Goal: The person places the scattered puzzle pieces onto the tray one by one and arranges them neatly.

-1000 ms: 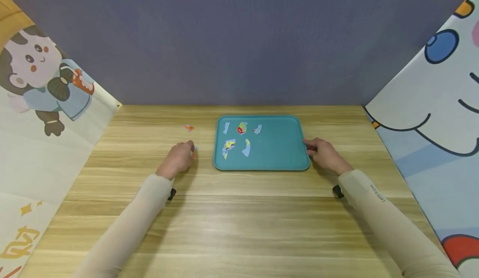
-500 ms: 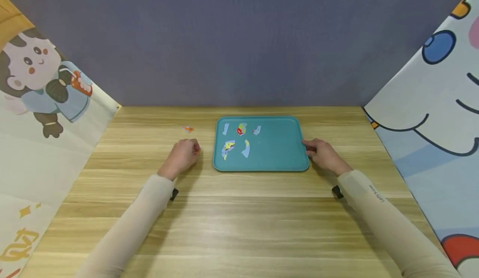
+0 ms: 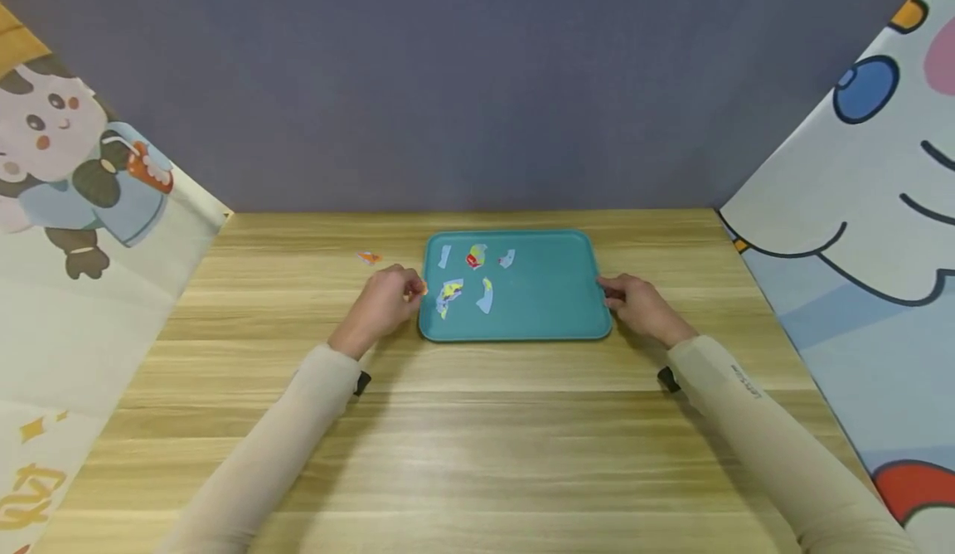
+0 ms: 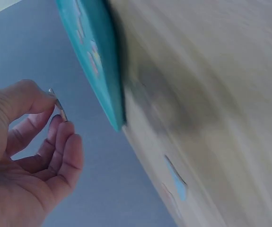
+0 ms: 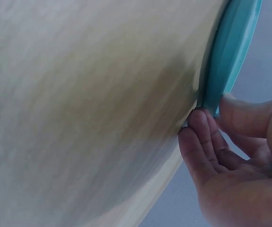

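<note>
Left hand (image 3: 382, 303) now by the tray's left rim, shifted right from over the surface (image 3: 477, 438) half a second ago; thumb and fingertips pinch a small piece (image 4: 58, 105), raised clear of the tray. Right hand (image 3: 643, 309) grips the right edge of the teal tray (image 3: 548, 289), thumb on the rim, same as before. In tray, unchanged: near row, yellow-and-pale piece (image 3: 450, 291) and curved piece (image 3: 486, 298); far row, narrow strip (image 3: 444, 257), red-yellow piece (image 3: 476, 257), pale piece (image 3: 507, 259). Loose orange piece (image 3: 369, 258) lies on the surface, left of tray.
</note>
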The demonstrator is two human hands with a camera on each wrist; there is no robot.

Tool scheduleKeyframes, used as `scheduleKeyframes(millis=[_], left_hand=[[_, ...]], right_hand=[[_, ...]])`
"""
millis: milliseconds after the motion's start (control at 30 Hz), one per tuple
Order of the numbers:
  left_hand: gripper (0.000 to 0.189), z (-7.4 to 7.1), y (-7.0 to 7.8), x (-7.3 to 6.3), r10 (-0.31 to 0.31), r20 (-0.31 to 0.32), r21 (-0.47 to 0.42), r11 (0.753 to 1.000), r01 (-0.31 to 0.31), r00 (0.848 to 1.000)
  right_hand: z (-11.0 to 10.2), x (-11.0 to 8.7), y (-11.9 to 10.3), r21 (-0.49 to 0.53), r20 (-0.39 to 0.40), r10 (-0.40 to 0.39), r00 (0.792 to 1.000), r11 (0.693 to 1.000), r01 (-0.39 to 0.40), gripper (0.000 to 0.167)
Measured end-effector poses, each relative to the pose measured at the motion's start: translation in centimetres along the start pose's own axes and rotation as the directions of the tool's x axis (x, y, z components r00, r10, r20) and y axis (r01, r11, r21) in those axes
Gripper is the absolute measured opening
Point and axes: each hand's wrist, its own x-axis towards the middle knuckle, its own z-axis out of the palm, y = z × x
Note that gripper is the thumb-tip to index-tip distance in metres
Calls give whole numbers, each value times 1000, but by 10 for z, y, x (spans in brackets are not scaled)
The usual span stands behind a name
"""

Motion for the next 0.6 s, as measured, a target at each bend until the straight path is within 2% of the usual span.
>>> scheduleKeyframes(millis=[167, 367, 600], left_hand=[[9, 2, 11, 7, 43, -30, -22, 999, -44, 999], [7, 8, 23, 19, 84, -23, -50, 995, -85, 996], [5, 18, 33, 26, 105, 43, -49, 993, -103, 994]], right_hand=[[1, 0, 2, 4, -5, -9, 1000, 1000, 9, 43], [-2, -1, 3, -14, -23, -4, 1000, 1000, 4, 43], [-1, -1, 0, -13, -5, -12, 1000, 1000, 12, 43]])
